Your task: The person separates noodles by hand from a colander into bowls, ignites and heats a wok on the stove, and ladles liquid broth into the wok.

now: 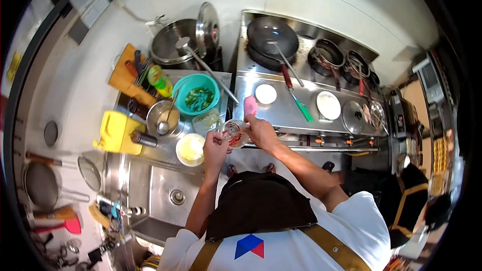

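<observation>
A small pale bowl (pixel 240 141) with chopped red pieces inside is held in front of my body. My right hand (pixel 261 133) grips its right side. At the bowl's left side my left hand (pixel 216 143) is closed, its fingers pinched on something clear, perhaps a small spoon, whose shape I cannot make out. A pink cloth (pixel 250 105) lies on the steel counter just beyond my right hand. Left of the bowl sit a clear container (pixel 206 122), a white bowl of pale yellow food (pixel 190 149) and a turquoise bowl (pixel 215 101) with chopped greens.
A sink (pixel 160 190) is at the lower left, near a yellow jug (pixel 118 133). The stove (pixel 241 60) holds a wok (pixel 272 37) and pans. A ladle (pixel 211 73) crosses the counter beside a large pot (pixel 173 40). Another person's dark clothing (pixel 371 190) shows at right.
</observation>
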`<state>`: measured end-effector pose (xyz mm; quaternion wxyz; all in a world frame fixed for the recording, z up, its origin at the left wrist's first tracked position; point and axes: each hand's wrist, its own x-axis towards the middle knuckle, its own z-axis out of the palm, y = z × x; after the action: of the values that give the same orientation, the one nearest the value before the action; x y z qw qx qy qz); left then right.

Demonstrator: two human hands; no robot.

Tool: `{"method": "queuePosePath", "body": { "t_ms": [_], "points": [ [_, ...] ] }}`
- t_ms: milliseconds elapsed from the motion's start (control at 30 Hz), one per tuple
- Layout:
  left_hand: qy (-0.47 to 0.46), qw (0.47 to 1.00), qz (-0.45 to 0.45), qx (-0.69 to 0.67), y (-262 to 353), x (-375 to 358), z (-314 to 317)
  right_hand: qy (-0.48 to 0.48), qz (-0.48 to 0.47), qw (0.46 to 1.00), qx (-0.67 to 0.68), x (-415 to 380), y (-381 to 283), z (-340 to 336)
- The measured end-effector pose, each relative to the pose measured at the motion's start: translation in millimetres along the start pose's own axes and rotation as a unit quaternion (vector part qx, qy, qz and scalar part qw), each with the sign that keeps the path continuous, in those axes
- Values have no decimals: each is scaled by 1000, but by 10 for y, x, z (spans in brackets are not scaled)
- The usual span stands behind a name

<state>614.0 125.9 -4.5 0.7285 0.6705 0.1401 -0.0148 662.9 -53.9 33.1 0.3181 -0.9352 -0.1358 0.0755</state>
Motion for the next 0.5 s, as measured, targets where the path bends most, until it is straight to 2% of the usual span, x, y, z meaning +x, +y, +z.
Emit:
{"method": "queuePosePath", "body": {
  "t_ms": [67,133,200,300,333,400,433,467,500],
  "points": [
    [-20,999,11,28,45,84,163,38,26,999,-26,-62,168,-74],
    [-42,998,6,44,85,165,307,99,-19,994,-48,-161,293,-157],
    [-74,995,40,60,42,263,419,120,-2,991,-54,-248,298,-230],
    [-123,990,55,43,51,368,628,250,-1,968,-17,-244,302,-168],
    [-137,988,58,46,89,392,690,261,7,965,-19,-241,305,-172],
    [-158,983,87,43,161,442,782,246,-50,968,-8,-262,322,-180],
    [-152,970,154,113,177,507,792,202,-74,976,-32,-309,325,-219],
    [-160,968,157,115,151,587,789,210,-69,975,-33,-352,336,-268],
    [-146,965,163,144,113,679,783,151,-89,983,-60,-389,355,-325]
  ]
}}
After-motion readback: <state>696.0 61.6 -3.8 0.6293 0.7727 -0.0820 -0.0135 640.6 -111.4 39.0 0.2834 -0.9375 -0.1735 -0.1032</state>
